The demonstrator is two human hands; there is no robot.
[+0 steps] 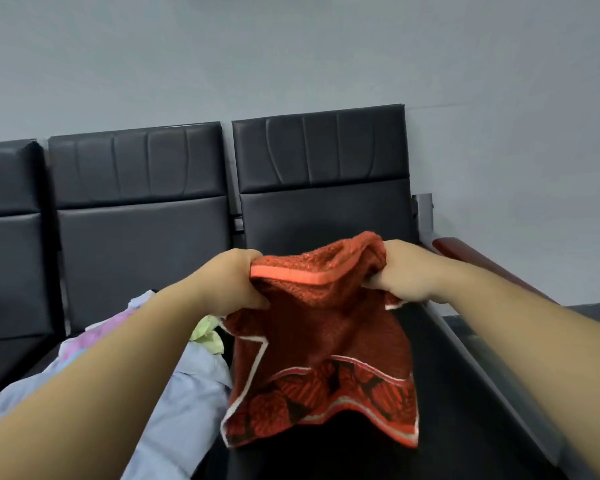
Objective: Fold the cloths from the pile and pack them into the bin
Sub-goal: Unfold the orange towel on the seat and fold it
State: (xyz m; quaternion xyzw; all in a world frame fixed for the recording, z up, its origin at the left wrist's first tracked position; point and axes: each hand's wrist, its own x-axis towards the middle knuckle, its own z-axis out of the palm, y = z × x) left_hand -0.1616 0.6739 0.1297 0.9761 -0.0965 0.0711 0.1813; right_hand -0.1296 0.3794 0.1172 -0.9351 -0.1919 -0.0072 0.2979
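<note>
A red towel with a white-edged leaf pattern along its lower border hangs in the air over the right-hand black seat. My left hand grips its top left corner and my right hand grips its top right corner, so the top hem stretches between them. The pile of cloths, pale blue, pink and light green, lies on the seat to the left, partly under my left forearm. No bin is in view.
A row of black padded chairs stands against a grey wall. A dark red armrest and a grey metal frame run along the right side of the seat.
</note>
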